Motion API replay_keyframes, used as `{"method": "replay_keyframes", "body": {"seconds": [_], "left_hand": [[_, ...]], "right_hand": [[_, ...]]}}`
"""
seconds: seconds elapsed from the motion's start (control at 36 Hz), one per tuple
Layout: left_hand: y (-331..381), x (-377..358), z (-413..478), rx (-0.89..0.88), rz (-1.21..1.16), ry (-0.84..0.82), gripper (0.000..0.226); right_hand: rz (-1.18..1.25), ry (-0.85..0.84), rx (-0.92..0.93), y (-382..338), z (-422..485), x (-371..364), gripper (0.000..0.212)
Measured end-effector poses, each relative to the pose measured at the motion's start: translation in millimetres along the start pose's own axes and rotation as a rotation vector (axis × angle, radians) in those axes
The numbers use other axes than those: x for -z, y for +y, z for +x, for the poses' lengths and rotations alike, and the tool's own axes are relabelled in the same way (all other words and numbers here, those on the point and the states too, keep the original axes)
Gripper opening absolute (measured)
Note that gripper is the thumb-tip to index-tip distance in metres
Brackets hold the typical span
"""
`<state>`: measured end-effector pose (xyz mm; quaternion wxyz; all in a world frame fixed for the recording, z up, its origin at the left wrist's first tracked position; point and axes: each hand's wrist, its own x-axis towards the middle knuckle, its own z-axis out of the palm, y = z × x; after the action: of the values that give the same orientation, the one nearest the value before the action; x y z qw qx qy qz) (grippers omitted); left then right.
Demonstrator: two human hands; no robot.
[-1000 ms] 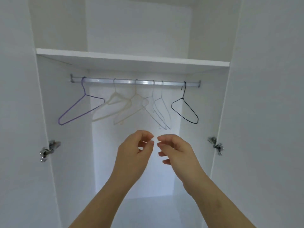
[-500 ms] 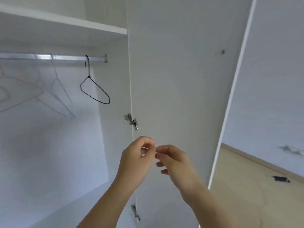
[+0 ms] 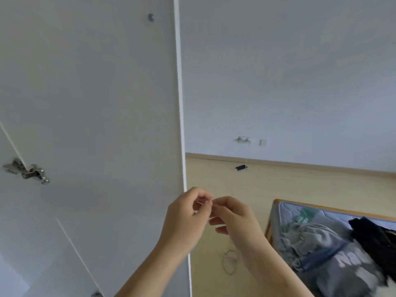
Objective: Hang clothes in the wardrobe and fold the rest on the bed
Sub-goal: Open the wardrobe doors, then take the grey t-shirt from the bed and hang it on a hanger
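our left hand (image 3: 186, 219) and right hand (image 3: 236, 221) curl fingertip to fingertip; we cannot tell if they pinch anything. the clothes (image 3: 321, 251) lie on the bed (image 3: 286, 211), right of and below them.

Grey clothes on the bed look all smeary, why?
Head view: the grey sweatshirt with white letters on the blue quilted mattress is smeared by motion blur near the frame's edge; the edge of the white wardrobe door curves slightly from the wide lens.

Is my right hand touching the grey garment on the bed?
Apart. The head view shows bare floor and the bed frame between the right hand and the grey garment.
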<state>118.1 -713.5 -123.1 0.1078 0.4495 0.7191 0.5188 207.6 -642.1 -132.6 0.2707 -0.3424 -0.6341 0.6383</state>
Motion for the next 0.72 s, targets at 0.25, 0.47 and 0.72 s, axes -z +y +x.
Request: {"method": "replay_keyframes", "body": {"seconds": [0.25, 0.47, 0.72], "left_hand": [[7.1, -77.3, 5.9, -0.028, -0.071, -0.211, 0.022], [31.8, -170.7, 16.1, -0.033, -0.088, -0.392, 0.025], [48.2, -266.0, 33.7, 0.011, -0.087, -0.49, 0.025]], "right_hand": [[0.076, 0.312, -0.087, 25.2, -30.2, 78.4, 0.023], [0.125, 0.502, -0.157, 50.8, -37.3, 167.3, 0.017], [0.138, 0.599, -0.218, 78.9, -32.7, 257.0, 0.018]]}}
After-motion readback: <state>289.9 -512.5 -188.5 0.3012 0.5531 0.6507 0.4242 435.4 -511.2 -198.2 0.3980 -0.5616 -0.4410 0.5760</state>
